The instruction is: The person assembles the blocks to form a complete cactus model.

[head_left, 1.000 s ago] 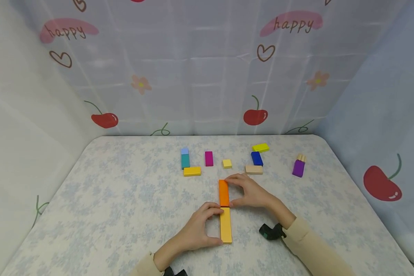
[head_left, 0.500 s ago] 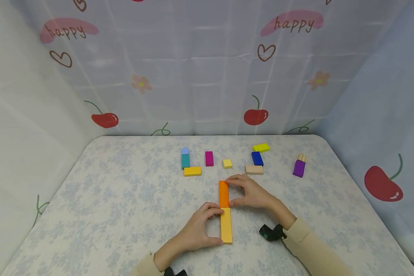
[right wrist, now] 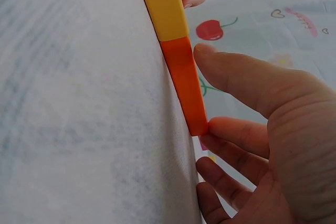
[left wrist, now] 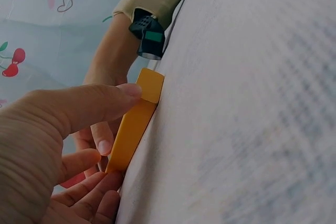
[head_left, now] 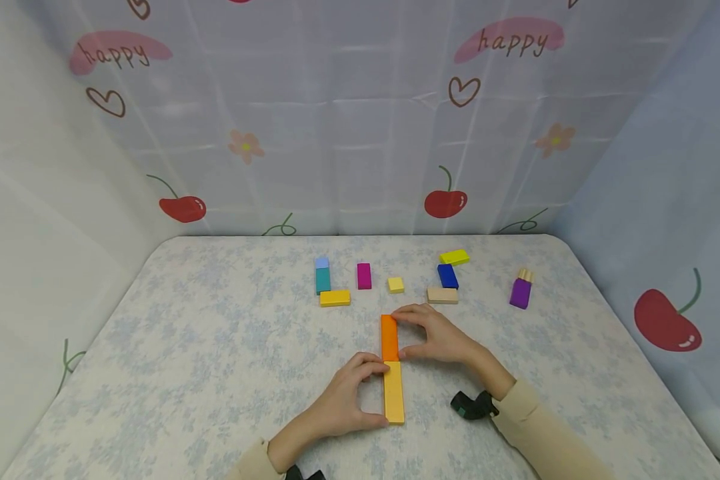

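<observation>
Grip of left hand [head_left: 342, 400] — spread wide — pinches long yellow block [head_left: 394, 397] end to end, right hand [head_left: 437, 335] likewise orange block [head_left: 389, 339].

Bright head view, dimmer wrist views

The head view is bright and evenly lit, with pale streaks of glare on the curtain [head_left: 360, 147] and only faint shadows. Both wrist views are dimmer and greyer. There, the worktop [left wrist: 247, 103] looks blurred, and a soft shadow lies on it beside the yellow block [left wrist: 134, 132] and the orange block [right wrist: 185, 82]. From which side the light comes, I cannot tell.
</observation>
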### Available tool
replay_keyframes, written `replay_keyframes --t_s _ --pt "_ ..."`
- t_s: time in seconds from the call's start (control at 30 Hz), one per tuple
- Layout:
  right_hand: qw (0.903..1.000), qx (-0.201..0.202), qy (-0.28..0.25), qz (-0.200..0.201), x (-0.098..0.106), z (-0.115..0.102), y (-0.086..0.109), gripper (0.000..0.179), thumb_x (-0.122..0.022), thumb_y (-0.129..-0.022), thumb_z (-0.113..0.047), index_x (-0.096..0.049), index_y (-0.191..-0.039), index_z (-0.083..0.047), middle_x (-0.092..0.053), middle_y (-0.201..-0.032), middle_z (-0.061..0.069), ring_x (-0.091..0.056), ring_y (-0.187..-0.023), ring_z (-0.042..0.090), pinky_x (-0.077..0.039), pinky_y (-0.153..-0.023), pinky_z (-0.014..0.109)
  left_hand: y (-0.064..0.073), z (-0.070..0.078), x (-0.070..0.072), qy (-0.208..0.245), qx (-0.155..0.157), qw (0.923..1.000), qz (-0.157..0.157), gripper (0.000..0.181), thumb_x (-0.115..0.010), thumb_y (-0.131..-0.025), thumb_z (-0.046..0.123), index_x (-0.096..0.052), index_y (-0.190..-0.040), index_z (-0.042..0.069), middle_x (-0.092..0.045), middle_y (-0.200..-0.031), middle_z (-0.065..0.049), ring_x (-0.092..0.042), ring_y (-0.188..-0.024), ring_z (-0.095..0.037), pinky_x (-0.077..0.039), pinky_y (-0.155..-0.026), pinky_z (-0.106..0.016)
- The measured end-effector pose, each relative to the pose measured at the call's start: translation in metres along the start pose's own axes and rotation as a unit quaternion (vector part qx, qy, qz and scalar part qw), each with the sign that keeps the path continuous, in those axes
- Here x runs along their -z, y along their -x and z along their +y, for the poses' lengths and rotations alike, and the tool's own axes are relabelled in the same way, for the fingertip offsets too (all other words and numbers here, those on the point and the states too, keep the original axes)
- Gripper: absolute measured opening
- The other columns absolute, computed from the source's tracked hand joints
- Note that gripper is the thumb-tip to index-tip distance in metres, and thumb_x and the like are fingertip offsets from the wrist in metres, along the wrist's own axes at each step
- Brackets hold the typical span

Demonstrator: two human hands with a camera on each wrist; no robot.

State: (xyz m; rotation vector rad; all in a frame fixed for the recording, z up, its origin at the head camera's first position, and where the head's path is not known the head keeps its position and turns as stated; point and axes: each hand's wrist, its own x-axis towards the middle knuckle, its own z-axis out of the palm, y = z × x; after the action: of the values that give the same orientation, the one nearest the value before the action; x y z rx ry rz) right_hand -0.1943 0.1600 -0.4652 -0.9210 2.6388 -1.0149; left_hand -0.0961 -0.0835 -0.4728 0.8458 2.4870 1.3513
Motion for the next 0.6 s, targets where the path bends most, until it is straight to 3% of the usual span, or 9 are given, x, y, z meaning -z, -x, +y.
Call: replay_keyframes --t_s 0.33,0.6 --pt "1.0000 0.000 -0.001 0.001 0.0008 0.0000 0.0006 0.067 -0.079 -0.080 -0.041 -0.058 -0.136 -0.010 -0.055 -0.139 0.008 -0.045 -0.131 0.031 -0.036 -0.109 0.059 -0.0006 0.0006 -0.0004 0.000 0.009 1.0000 -0.002 0.071 -0.088 -0.071 0.024 -0.056 -0.133 0.013 -0.049 -0.131 0.005 -0.052 -0.110 -0.011 -0.046 -0.098 -0.025" --pt "0.9996 -0.002 0.009 0.027 -0.0046 -0.0021 -0.0007 0.063 -0.080 -0.079 -0.042 -0.061 -0.132 -0.013 -0.058 -0.135 0.006 -0.049 -0.127 0.028 -0.040 -0.107 0.054 -0.0004 0.0002 -0.0002 -0.006 0.015 0.9999 -0.001 0.071 -0.088 -0.071 0.025 -0.056 -0.133 0.013 -0.048 -0.132 0.006 -0.051 -0.111 -0.010 -0.046 -0.098 -0.025"
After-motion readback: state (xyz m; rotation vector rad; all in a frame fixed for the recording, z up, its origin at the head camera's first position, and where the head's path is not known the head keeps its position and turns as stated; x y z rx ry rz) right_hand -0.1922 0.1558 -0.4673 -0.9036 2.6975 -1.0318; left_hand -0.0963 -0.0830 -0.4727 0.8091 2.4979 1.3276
